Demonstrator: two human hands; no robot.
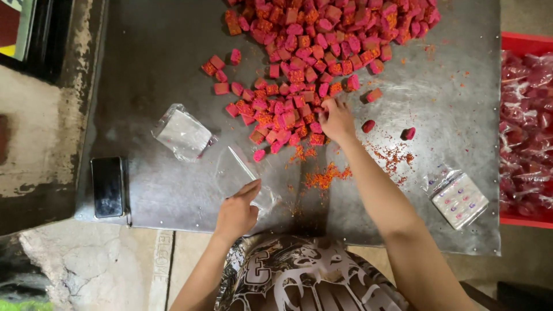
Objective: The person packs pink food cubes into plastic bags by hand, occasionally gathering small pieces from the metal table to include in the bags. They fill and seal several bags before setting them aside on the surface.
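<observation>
My left hand [237, 212] holds a small clear plastic bag [237, 171] by its near end, low over the grey metal table [161, 52]. My right hand [337, 120] reaches forward into a big pile of pink and orange candy cubes [311, 52], fingers curled on pieces at the pile's near edge. Whether a cube is gripped is hidden by the fingers. Two loose cubes [368, 125] lie just right of that hand.
A stack of clear bags [183, 134] lies left of the pile, and a printed packet [459, 198] sits near the right front corner. A black phone [108, 186] rests at the left edge. Orange crumbs [325, 177] dot the table. A red crate [527, 124] of filled bags stands right.
</observation>
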